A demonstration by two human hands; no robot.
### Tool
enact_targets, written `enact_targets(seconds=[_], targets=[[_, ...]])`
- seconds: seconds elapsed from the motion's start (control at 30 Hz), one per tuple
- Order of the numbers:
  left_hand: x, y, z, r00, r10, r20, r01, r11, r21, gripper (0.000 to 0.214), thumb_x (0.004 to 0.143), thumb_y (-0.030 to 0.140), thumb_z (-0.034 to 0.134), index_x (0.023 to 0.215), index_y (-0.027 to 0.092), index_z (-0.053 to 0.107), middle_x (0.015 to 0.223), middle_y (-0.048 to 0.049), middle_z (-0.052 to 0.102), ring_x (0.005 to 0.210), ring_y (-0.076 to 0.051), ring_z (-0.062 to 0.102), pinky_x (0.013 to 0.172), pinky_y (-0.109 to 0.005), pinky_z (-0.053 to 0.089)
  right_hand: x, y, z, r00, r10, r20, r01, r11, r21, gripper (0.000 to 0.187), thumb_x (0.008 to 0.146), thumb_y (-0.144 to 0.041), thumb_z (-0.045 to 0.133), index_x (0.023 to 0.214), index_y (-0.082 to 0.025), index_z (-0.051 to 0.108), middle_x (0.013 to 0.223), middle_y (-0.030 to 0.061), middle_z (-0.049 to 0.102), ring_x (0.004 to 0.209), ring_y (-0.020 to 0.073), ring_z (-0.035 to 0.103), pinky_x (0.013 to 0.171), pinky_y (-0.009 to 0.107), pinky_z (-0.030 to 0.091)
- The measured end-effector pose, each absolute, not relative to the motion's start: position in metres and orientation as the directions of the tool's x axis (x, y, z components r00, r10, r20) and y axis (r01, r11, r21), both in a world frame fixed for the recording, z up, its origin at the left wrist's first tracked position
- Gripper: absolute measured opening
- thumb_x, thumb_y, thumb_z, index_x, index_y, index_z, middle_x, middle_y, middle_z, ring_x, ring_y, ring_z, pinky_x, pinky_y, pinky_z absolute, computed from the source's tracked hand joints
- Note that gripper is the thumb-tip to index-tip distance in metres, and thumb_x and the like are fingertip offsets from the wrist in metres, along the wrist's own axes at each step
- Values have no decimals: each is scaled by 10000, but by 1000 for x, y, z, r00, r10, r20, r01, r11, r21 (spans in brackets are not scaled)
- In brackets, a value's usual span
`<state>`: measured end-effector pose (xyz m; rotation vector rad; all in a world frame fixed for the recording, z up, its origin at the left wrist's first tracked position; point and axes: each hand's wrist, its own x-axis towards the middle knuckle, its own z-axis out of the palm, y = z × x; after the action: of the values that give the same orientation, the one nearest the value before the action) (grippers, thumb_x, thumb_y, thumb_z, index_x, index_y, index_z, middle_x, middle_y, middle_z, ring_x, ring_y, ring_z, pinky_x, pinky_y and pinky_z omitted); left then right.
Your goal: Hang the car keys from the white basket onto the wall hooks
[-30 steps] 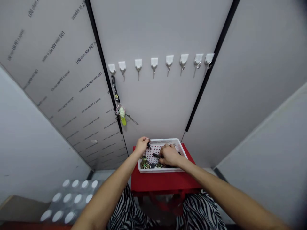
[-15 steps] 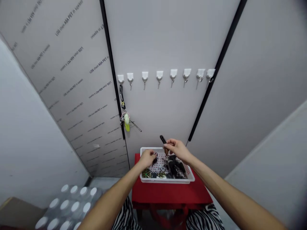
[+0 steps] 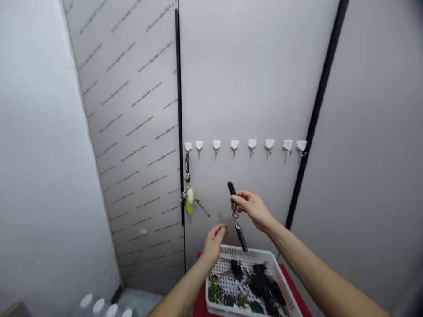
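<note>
My right hand [image 3: 253,208] is raised in front of the grey wall, pinched on a keychain [image 3: 235,214] with a black strap loop at the top and a dark key dangling below. My left hand [image 3: 214,240] hovers just under and left of it, fingers loosely curled and slightly blurred, holding nothing I can see. Below both hands sits a white perforated basket [image 3: 229,252] with several dark keychains. A row of white wall hooks [image 3: 234,145] runs above the hands. The leftmost hook carries a keychain with a yellow-green charm [image 3: 189,199].
The basket rests on a red stool [image 3: 201,304]. A black vertical strip [image 3: 180,123] lies left of the hooks and another [image 3: 317,114] to the right. Wrapped bottles with white caps [image 3: 99,306] stand on the floor at lower left.
My right hand lifted a keychain out of the basket and up toward the hooks. My left hand left the basket and rose beneath it. The camera tilted upward.
</note>
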<state>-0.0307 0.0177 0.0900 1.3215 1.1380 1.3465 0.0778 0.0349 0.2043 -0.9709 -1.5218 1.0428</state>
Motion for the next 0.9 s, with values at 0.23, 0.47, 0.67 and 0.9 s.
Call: enact_targets(seconds=[0.23, 0.47, 0.67, 0.9], targets=[[-52, 36, 165, -204, 909, 363, -36, -377, 925, 226, 616, 209, 475, 829, 139, 512, 801, -41, 574, 711, -111, 509, 647, -209, 384, 18, 58, 252, -185, 904, 386, 17, 395, -918, 152, 534, -261, 528, 599, -141, 462, 466, -44, 470, 428, 48, 434, 391, 162, 321], [-84, 63, 199, -332, 858, 393, -23, -424, 906, 192, 648, 230, 425, 783, 124, 510, 621, -2, 541, 540, -74, 476, 539, -190, 365, -25, 83, 282, -122, 915, 386, 8, 390, -921, 119, 559, -225, 519, 592, -144, 438, 475, -40, 469, 410, 47, 444, 353, 145, 301], [-94, 77, 194, -357, 853, 381, 123, -362, 924, 183, 637, 182, 449, 795, 115, 510, 662, -28, 559, 580, -89, 494, 571, -203, 377, -34, 101, 271, -38, 931, 362, 102, 364, -926, 118, 575, -230, 505, 554, -140, 431, 452, -31, 475, 385, 45, 435, 360, 148, 317], [-95, 80, 182, -350, 837, 419, 304, -322, 897, 294, 623, 92, 432, 911, 115, 480, 818, -67, 579, 736, -118, 522, 687, -237, 386, -32, 116, 258, -26, 886, 463, 357, 441, -823, 216, 573, -334, 504, 581, -118, 513, 496, 4, 538, 458, 76, 492, 435, 175, 370]])
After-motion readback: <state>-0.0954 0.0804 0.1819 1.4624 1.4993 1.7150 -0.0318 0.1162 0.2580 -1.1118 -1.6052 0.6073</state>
